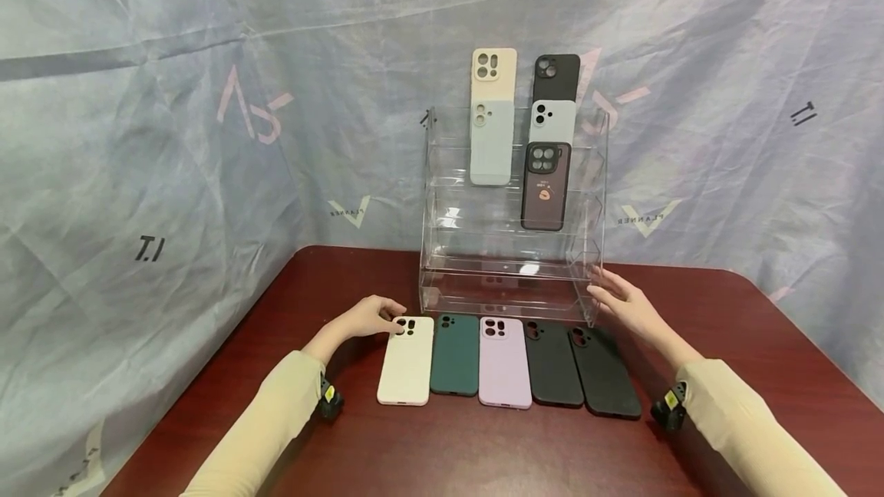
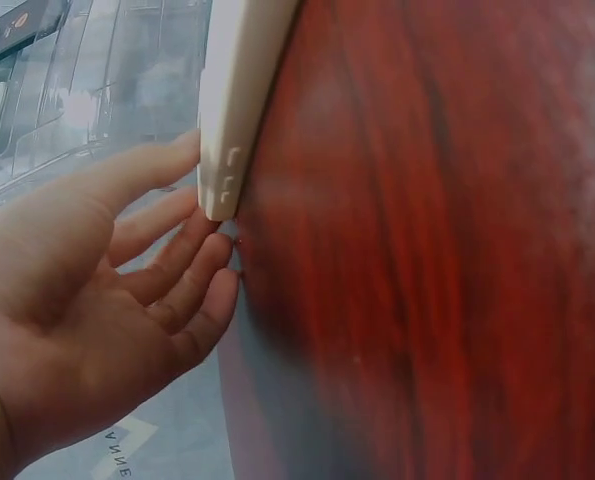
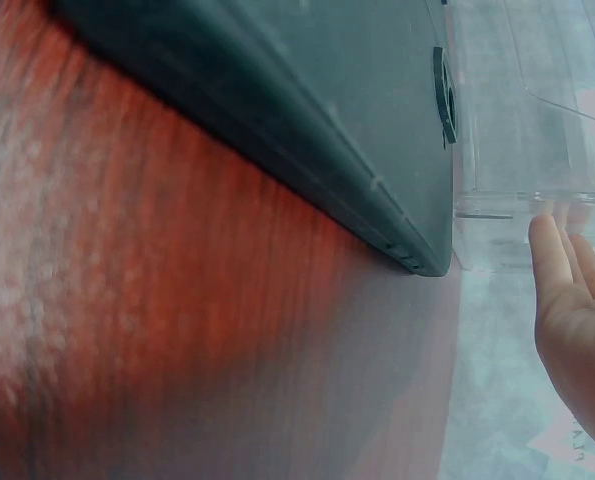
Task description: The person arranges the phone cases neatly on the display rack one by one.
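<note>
My left hand (image 1: 366,317) pinches the camera-end corner of a cream phone case (image 1: 405,366), thumb on its face and fingertips at its end. In the left wrist view the case (image 2: 239,100) lies close to the table. At the right side of a clear acrylic tiered stand (image 1: 511,290), my right hand (image 1: 625,305) rests with loosely extended fingers against the side panel. Beside the cream case lie a dark green case (image 1: 454,359), a lilac case (image 1: 504,366) and two black cases, one (image 1: 555,366) by the lilac one, the other (image 1: 606,374) nearest my right hand.
On the stand are another cream case (image 1: 493,75), a pale blue case (image 1: 492,148), a black case (image 1: 556,79), a white case (image 1: 552,123) and a dark translucent case (image 1: 545,198). The stand is on a reddish-brown table (image 1: 387,451) before a grey cloth backdrop (image 1: 345,98).
</note>
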A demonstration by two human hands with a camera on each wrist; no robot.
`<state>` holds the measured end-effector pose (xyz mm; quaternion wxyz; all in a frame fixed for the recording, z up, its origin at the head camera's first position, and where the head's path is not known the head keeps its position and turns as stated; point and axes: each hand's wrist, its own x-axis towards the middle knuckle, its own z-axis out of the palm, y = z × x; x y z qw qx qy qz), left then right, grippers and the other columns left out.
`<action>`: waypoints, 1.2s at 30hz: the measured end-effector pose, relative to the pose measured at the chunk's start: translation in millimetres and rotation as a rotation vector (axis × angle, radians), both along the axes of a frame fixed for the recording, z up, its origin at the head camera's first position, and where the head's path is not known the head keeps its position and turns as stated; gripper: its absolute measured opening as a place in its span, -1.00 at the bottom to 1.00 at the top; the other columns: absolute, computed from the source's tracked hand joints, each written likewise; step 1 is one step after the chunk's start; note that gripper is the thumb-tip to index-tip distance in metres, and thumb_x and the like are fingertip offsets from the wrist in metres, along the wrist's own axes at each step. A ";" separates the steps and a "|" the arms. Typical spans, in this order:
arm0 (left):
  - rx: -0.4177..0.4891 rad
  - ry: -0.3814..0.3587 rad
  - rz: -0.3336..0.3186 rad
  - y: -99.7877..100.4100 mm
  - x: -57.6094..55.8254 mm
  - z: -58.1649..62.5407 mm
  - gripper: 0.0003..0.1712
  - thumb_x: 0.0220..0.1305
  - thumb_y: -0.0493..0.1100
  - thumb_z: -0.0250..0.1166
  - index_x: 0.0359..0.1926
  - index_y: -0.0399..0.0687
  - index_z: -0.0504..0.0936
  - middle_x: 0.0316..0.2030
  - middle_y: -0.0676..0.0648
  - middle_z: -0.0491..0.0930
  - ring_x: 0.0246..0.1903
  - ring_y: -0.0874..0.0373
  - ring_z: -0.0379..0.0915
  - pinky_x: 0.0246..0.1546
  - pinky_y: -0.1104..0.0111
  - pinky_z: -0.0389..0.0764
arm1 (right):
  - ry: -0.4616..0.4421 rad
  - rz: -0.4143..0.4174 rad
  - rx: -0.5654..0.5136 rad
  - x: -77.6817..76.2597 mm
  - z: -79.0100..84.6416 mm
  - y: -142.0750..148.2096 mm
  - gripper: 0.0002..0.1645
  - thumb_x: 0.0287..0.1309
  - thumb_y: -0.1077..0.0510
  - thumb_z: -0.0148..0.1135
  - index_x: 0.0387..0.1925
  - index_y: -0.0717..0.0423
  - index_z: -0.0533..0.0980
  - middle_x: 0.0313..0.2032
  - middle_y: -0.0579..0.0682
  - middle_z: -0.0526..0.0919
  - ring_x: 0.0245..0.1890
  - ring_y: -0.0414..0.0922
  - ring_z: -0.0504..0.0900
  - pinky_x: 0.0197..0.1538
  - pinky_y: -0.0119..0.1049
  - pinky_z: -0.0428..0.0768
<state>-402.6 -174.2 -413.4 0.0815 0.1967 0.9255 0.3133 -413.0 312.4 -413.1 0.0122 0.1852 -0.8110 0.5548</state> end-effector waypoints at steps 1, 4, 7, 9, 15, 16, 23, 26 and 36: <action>-0.011 0.002 -0.003 -0.1 -0.1 0.4 -0.55 0.14 -0.16 0.34 0.06 -0.25 0.58 0.01 -0.21 0.58 -0.09 -0.05 0.56 -0.11 0.22 0.62 | 0.001 0.001 -0.001 0.1 0.5 0.2 -0.22 0.37 0.02 0.01 0.44 0.20 -0.04 0.36 0.35 0.10 -0.04 -0.63 0.42 -0.02 -0.59 0.53; -0.044 0.007 0.009 0.0 0.5 0.8 -0.57 0.11 -0.14 0.36 0.01 -0.22 0.61 -0.06 -0.18 0.60 -0.12 -0.01 0.55 -0.12 0.22 0.61 | -0.005 -0.003 0.003 0.4 0.9 0.6 -0.22 0.36 0.01 0.01 0.44 0.20 -0.04 0.37 0.34 0.10 -0.04 -0.63 0.42 -0.02 -0.59 0.53; -0.049 0.009 0.036 0.4 2.0 0.2 -0.60 0.09 -0.14 0.37 -0.04 -0.22 0.64 -0.14 -0.13 0.62 -0.14 0.03 0.53 -0.12 0.21 0.59 | -0.012 -0.011 0.027 0.8 0.1 0.3 -0.21 0.36 -0.02 0.00 0.45 0.15 -0.05 0.38 0.30 0.10 -0.03 -0.62 0.42 -0.01 -0.58 0.53; -0.044 0.001 0.061 1.1 3.3 0.3 -0.64 0.08 -0.15 0.38 -0.08 -0.20 0.65 -0.19 -0.09 0.61 -0.16 0.07 0.50 -0.14 0.23 0.57 | -0.015 -0.016 0.033 0.9 -0.4 -0.7 -0.21 0.36 -0.03 0.00 0.46 0.11 -0.04 0.38 0.28 0.10 -0.02 -0.59 0.43 0.01 -0.56 0.54; -0.052 0.054 0.053 0.5 3.2 1.4 -0.72 0.05 -0.19 0.38 -0.18 -0.19 0.64 -0.28 -0.08 0.60 -0.33 0.16 0.52 -0.28 0.32 0.58 | -0.014 -0.015 0.015 0.4 -0.5 -2.7 -0.23 0.36 -0.02 0.01 0.45 0.12 -0.02 0.38 0.30 0.11 -0.02 -0.55 0.46 0.03 -0.52 0.54; -0.052 0.069 0.048 0.3 2.6 1.7 -0.73 0.05 -0.20 0.38 -0.19 -0.18 0.64 -0.28 -0.08 0.59 -0.35 0.17 0.53 -0.30 0.33 0.58 | -0.014 -0.016 0.012 0.5 -0.2 -2.4 -0.23 0.36 -0.01 0.01 0.45 0.12 -0.02 0.38 0.30 0.11 -0.02 -0.56 0.45 0.02 -0.54 0.54; 0.034 0.165 0.072 -1.4 -1.3 8.7 -0.70 0.12 -0.25 0.30 -0.09 -0.19 0.58 -0.17 -0.17 0.60 -0.38 0.16 0.52 -0.36 0.35 0.57 | -0.006 -0.015 0.024 2.4 3.9 0.3 -0.22 0.36 0.00 0.01 0.45 0.14 -0.04 0.39 0.31 0.08 -0.04 -0.64 0.41 0.01 -0.54 0.54; 0.080 0.218 0.090 -2.6 -1.2 16.0 -0.65 0.14 -0.27 0.29 -0.02 -0.21 0.57 -0.13 -0.21 0.58 -0.34 0.10 0.52 -0.35 0.32 0.58 | -0.004 -0.009 0.033 2.7 4.2 0.6 -0.22 0.36 0.01 0.01 0.45 0.16 -0.04 0.39 0.30 0.08 -0.03 -0.62 0.41 0.05 -0.46 0.56; 0.245 0.384 0.204 -3.5 -3.3 50.6 -0.56 0.16 -0.27 0.27 0.11 -0.17 0.55 -0.06 -0.20 0.54 -0.25 0.00 0.53 -0.38 0.34 0.53 | -0.007 -0.003 0.017 2.7 2.3 0.3 -0.21 0.35 -0.01 0.02 0.45 0.16 -0.05 0.38 0.30 0.10 -0.03 -0.60 0.43 0.04 -0.47 0.55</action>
